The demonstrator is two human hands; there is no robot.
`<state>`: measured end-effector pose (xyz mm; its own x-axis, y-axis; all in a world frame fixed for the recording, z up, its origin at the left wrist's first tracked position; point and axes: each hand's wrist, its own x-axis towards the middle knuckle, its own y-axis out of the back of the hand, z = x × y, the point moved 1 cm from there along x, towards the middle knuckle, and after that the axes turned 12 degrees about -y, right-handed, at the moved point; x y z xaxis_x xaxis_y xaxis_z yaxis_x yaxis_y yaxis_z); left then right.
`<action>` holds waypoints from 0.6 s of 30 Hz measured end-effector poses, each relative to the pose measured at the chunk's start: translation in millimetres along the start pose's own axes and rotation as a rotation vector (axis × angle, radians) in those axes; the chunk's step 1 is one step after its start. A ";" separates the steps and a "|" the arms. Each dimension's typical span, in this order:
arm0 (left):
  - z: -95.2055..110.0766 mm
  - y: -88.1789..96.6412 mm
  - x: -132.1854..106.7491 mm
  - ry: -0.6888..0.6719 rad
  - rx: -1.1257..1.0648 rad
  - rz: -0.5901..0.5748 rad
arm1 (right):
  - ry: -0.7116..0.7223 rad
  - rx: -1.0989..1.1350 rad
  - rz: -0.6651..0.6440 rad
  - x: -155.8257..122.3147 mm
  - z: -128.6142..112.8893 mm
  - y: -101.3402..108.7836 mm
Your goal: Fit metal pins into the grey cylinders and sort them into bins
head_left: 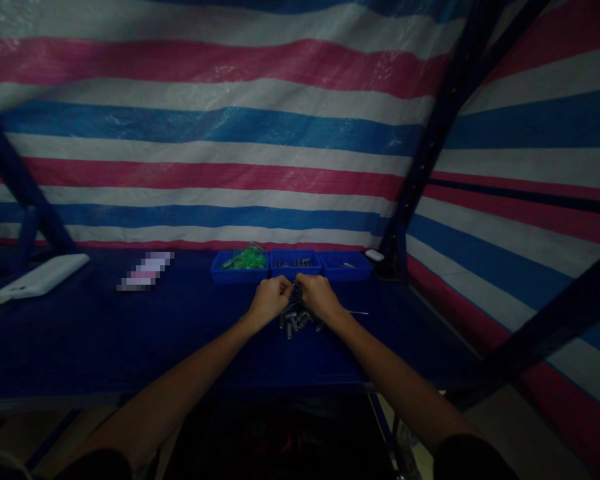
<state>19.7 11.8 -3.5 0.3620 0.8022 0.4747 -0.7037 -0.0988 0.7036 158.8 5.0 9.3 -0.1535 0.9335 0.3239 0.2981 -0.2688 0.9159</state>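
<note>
Cylinders [294,322], small, grey and metallic-looking, lay in a loose heap on the blue table [130,333], directly beneath the person's two hands. The left hand [270,299] and the right hand [319,295] were both curled, knuckles up, with fingertips meeting above the heap and pinching one small part [295,289] between them. Its exact shape was too small and dim to make out.

Such pieces were probably light, stiff and smooth enough to roll or slip, so a fingertip pinch across the body seemed the surest hold. In the heap the long axes lay mixed, many running roughly away from the person. A thin wire [359,312] lay flat just right of the right hand, pointing sideways. Behind the hands stood a tray of green bits [240,261] and a middle tray [295,264].
</note>
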 end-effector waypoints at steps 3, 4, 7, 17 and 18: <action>-0.6 -0.4 -0.4 0.001 0.012 0.004 | -0.006 -0.058 -0.020 -2.5 -4.5 4.4; -1.4 -0.7 -0.5 0.006 0.015 0.006 | -0.003 -0.074 -0.027 -3.0 -5.6 5.8; -3.3 -0.7 -0.4 0.010 0.031 0.012 | -0.002 -0.116 -0.043 -3.9 -6.9 8.4; -12.0 6.1 3.6 -0.051 0.106 -0.057 | -0.067 -0.107 0.098 5.8 7.4 15.4; -15.7 6.1 3.9 -0.068 0.109 -0.088 | -0.123 -0.101 0.153 9.3 14.4 19.5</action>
<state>7.3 23.6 -5.6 0.4627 0.7692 0.4407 -0.5979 -0.0962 0.7958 176.8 11.8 26.8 0.0040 0.9004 0.4350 0.2117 -0.4259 0.8797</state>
